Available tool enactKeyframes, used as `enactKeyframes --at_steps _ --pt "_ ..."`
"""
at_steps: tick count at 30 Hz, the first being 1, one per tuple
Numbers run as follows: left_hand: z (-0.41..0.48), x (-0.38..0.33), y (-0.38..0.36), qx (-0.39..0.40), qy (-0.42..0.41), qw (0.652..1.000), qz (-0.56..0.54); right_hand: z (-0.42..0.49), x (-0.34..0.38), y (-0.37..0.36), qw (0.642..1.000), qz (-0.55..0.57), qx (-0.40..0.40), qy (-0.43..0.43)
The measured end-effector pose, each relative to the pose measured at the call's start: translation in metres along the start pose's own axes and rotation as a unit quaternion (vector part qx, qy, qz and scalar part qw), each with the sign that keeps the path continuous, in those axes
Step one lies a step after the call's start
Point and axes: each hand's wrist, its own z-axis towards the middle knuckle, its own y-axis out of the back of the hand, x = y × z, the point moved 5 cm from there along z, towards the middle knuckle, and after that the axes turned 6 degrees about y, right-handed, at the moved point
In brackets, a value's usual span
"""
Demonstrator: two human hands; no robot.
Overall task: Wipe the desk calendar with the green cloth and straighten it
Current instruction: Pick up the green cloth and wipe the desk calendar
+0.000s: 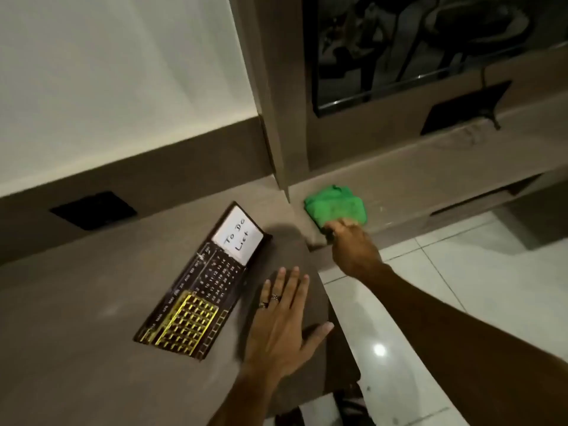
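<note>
The desk calendar (206, 287) is a dark, long board with gold print and a white "To Do List" card at its far end. It lies flat and slanted on the brown desk (92, 333). My left hand (282, 321), with rings on two fingers, hovers flat and spread just right of the calendar, touching nothing that I can see. The green cloth (335, 207) is bunched on a lower ledge to the right. My right hand (350, 244) reaches to the cloth's near edge, its fingers closing on it.
A vertical cabinet panel (276, 118) divides the desk from the ledge. A dark framed glass panel (415, 50) hangs above the ledge. Black sockets (93, 210) sit in the back wall. Glossy white floor tiles (461, 287) lie beyond the desk's right edge.
</note>
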Motion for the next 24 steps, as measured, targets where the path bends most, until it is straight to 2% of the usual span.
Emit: enactKeyframes --at_steps 4,10,17,19,21,24 --pt "0.005 0.009 -0.025 0.01 -0.002 1.0 0.012 0.033 -0.015 -0.003 0.987 -0.159 0.014 0.034" --pt "0.005 0.008 -0.031 -0.015 -0.009 1.0 0.015 0.071 -0.045 -0.028 0.971 -0.21 0.097 0.053" --pt "0.005 0.007 -0.032 -0.015 -0.012 1.0 0.012 0.088 -0.048 -0.03 0.966 -0.257 0.004 0.041" --pt "0.005 0.008 -0.032 -0.015 -0.016 1.0 0.011 0.088 -0.045 -0.021 0.984 -0.174 -0.02 0.007" --pt "0.004 0.008 -0.032 -0.013 -0.015 1.0 0.008 0.08 -0.041 -0.013 0.998 0.0 -0.048 -0.046" --pt "0.004 0.007 -0.03 -0.011 -0.006 1.0 0.01 0.05 -0.02 -0.001 0.967 0.236 -0.087 -0.046"
